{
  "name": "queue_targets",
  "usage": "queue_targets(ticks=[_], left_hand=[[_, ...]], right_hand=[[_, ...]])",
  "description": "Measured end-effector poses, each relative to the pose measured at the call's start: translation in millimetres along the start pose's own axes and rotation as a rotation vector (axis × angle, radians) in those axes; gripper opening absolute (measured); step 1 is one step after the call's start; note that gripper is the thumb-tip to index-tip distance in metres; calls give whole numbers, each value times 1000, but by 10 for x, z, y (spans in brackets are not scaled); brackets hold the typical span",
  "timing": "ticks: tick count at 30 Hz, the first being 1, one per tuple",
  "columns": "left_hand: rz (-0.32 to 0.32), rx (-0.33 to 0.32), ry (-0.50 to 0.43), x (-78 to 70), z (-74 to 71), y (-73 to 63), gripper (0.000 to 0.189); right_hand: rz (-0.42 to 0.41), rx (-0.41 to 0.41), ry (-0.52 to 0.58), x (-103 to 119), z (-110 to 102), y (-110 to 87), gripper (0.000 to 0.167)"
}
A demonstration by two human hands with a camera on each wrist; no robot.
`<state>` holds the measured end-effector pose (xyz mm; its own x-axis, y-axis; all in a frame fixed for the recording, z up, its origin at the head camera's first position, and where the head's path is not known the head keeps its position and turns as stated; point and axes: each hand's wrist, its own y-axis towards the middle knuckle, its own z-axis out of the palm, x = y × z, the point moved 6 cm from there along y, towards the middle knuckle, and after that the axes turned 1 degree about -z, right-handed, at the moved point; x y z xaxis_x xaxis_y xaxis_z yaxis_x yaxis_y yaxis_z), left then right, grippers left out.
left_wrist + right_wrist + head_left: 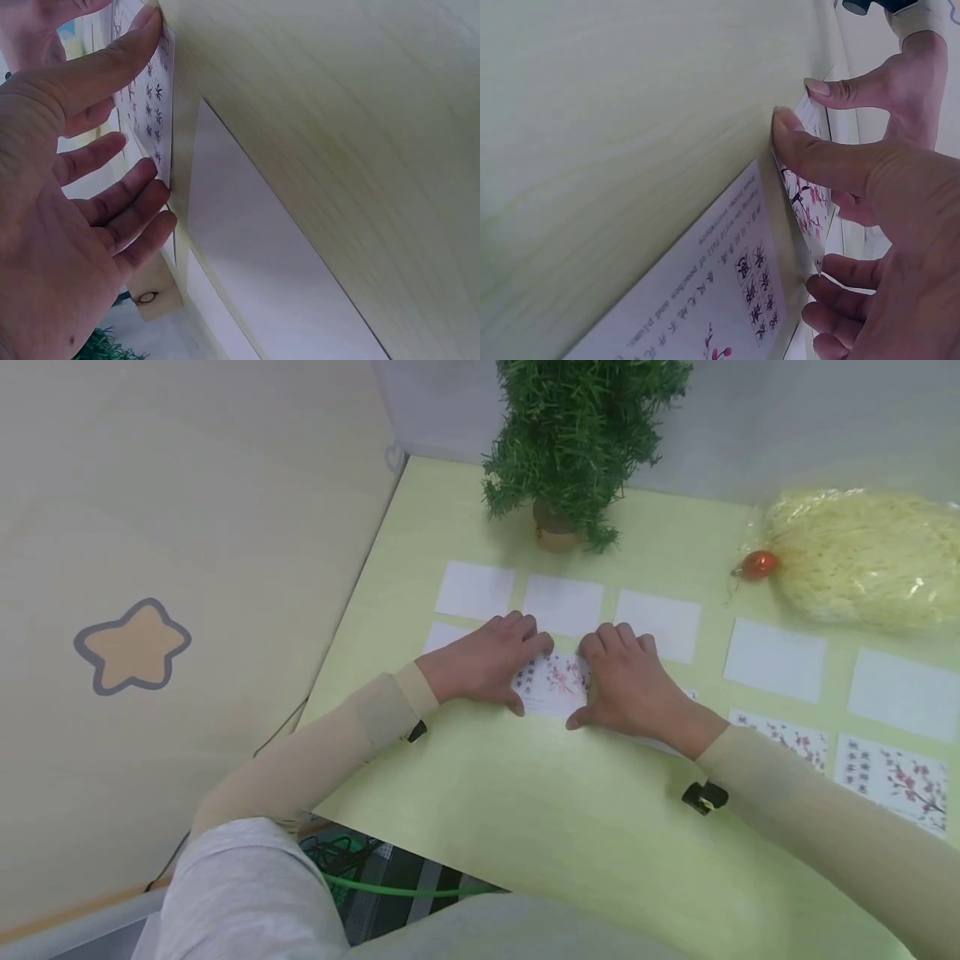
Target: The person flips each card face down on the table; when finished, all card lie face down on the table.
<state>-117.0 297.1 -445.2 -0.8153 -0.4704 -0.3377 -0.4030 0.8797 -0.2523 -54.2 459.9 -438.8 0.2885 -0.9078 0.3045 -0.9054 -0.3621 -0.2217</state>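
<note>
A white card [555,692] printed with pink blossoms and dark characters lies between both hands at the table's middle. My left hand [491,662] holds its left side, thumb at the near edge and fingers at the far edge. On its right side, my right hand [626,681] grips it the same way. The left wrist view shows the left thumb on the card [154,105]. In the right wrist view, the right thumb and fingers span the card [804,199]. Another printed card [727,277] lies beside the right hand, partly hidden by it in the head view.
Several blank white cards [564,604] form a row behind the hands; one more [444,636] lies left. More blossom cards [892,781] lie at right. A small artificial tree [577,443], a red ornament [759,564] and a bag of yellow shredded filling [862,560] stand behind.
</note>
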Motion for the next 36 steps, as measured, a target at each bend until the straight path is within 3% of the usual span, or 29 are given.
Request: queue_targets(ticks=[5, 9, 18, 22, 28, 36], left_hand=[[-5, 31, 21, -33, 30, -22, 95], [-7, 34, 80, -88, 56, -47, 94], [29, -9, 229, -216, 111, -32, 101], [25, 0, 247, -224, 114, -36, 102], [25, -14, 198, -242, 109, -63, 100], [1, -62, 210, -313, 137, -47, 105]], right_hand=[[23, 26, -5, 18, -11, -12, 98], [-2, 0, -46, 34, -16, -42, 97], [-207, -118, -230, 164, -92, -134, 71], [-242, -139, -228, 175, -102, -135, 70], [-173, -112, -35, 104, -83, -82, 72], [18, -39, 426, 58, -166, -18, 49]])
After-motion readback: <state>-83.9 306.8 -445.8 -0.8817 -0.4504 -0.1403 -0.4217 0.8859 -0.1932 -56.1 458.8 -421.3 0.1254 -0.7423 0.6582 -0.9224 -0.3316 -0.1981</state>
